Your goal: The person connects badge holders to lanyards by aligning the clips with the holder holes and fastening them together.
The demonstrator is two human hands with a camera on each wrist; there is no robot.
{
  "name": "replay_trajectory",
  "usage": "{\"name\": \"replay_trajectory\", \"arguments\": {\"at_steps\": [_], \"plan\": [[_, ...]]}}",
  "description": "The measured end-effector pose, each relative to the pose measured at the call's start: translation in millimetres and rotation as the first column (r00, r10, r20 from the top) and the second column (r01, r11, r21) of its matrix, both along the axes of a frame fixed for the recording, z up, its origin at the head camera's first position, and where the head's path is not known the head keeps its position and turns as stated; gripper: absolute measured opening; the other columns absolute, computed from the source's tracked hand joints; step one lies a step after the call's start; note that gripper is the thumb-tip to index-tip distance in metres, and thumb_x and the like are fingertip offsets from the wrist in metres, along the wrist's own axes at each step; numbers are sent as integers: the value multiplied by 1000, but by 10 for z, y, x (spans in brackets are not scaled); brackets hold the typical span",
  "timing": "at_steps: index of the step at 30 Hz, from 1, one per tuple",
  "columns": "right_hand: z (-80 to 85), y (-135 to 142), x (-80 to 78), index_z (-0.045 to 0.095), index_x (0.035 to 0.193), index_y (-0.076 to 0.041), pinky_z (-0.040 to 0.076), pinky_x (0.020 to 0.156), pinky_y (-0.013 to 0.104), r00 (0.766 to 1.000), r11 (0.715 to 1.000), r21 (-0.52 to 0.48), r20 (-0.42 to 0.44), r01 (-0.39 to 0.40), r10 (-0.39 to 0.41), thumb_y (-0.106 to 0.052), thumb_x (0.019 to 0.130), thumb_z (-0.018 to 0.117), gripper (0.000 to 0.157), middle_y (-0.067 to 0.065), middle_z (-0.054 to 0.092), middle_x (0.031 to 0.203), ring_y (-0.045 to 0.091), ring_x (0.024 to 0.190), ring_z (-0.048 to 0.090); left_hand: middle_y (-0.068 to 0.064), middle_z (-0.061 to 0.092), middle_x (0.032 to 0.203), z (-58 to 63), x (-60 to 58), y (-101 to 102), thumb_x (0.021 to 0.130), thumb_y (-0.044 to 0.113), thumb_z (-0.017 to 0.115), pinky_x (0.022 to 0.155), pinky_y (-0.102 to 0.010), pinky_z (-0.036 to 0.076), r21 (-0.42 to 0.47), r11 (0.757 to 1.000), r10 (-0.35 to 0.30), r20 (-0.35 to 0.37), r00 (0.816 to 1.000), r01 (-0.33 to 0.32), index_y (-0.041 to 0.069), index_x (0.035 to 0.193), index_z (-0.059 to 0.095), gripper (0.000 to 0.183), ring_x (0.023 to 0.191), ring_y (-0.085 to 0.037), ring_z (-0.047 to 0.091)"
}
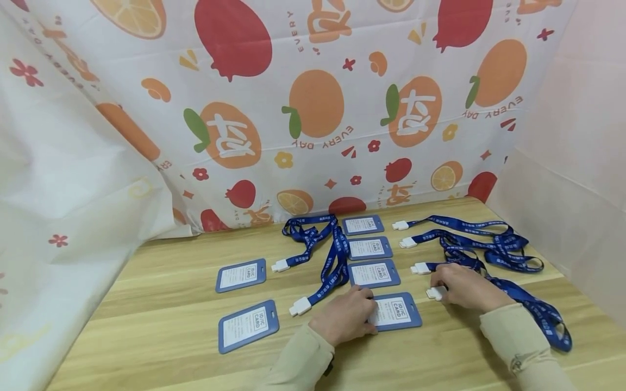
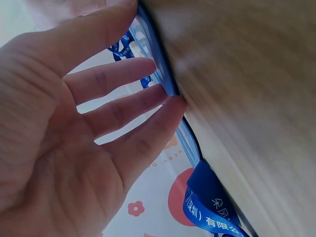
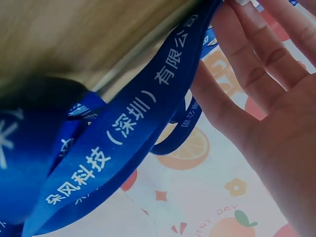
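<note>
My left hand (image 1: 346, 315) grips the nearest blue ID card holder (image 1: 397, 311) by its left end, thumb at the near edge and fingers at the far edge. In the left wrist view, the fingertips (image 2: 173, 101) lie along the holder's edge. My right hand (image 1: 469, 288) holds the white plastic clip (image 1: 435, 293) of a blue lanyard, just right of that holder. This lanyard's strap (image 1: 538, 312) trails to the right under the wrist. White lettering runs along the blue strap (image 3: 126, 118) in the right wrist view, where most of the clip is hidden.
Several more card holders lie behind in a column, such as the holder (image 1: 374, 273). Two others (image 1: 241, 275) lie at left, with lanyards (image 1: 332, 271) beside them. More lanyards (image 1: 489, 244) spread at right. A fruit-printed cloth (image 1: 313, 163) hangs behind the wooden table (image 1: 166, 326).
</note>
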State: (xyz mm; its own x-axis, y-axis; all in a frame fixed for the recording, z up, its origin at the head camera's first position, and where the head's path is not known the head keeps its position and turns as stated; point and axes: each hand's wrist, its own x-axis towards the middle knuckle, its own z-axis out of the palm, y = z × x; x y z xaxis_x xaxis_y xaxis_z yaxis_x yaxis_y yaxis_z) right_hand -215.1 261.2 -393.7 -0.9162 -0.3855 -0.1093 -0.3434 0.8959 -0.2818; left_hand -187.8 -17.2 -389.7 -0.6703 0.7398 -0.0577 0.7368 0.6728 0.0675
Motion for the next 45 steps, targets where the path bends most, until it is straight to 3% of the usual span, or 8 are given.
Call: {"name": "replay_trajectory", "arguments": {"at_steps": [14, 28, 39, 45], "plan": [[50, -52, 53, 76, 95, -3, 52, 73, 39, 999, 999, -35, -43, -31, 29, 1, 74, 87, 23, -1, 63, 90, 16, 78, 53, 2, 66, 118, 2, 13, 5, 86, 36, 82, 85, -22, 50, 6, 1000, 7, 3, 1000, -7, 16, 108, 79, 30, 99, -12, 55], [51, -75, 65, 75, 95, -5, 53, 73, 37, 997, 996, -65, -49, -63, 60, 1, 74, 86, 24, -1, 64, 92, 15, 79, 54, 1, 66, 116, -21, 1, 11, 85, 35, 83, 83, -22, 51, 20, 1000, 8, 3, 1000, -8, 15, 107, 79, 30, 97, -12, 55], [67, -109, 43, 76, 92, -7, 53, 71, 35, 991, 991, -61, -61, -121, 118, -1, 73, 88, 24, -5, 61, 88, 12, 78, 55, 0, 67, 107, -17, -11, 29, 84, 35, 84, 80, -23, 52, -17, 999, 36, -73, 997, -37, 13, 106, 78, 31, 92, -14, 57], [35, -137, 56, 77, 94, -6, 52, 71, 34, 995, 992, -80, -37, -99, 96, 0, 73, 87, 24, -3, 62, 89, 12, 79, 54, 0, 66, 108, -32, -5, 7, 85, 35, 83, 81, -23, 51, -26, 999, 23, -88, 996, -25, 14, 105, 77, 30, 94, -14, 56]]}}
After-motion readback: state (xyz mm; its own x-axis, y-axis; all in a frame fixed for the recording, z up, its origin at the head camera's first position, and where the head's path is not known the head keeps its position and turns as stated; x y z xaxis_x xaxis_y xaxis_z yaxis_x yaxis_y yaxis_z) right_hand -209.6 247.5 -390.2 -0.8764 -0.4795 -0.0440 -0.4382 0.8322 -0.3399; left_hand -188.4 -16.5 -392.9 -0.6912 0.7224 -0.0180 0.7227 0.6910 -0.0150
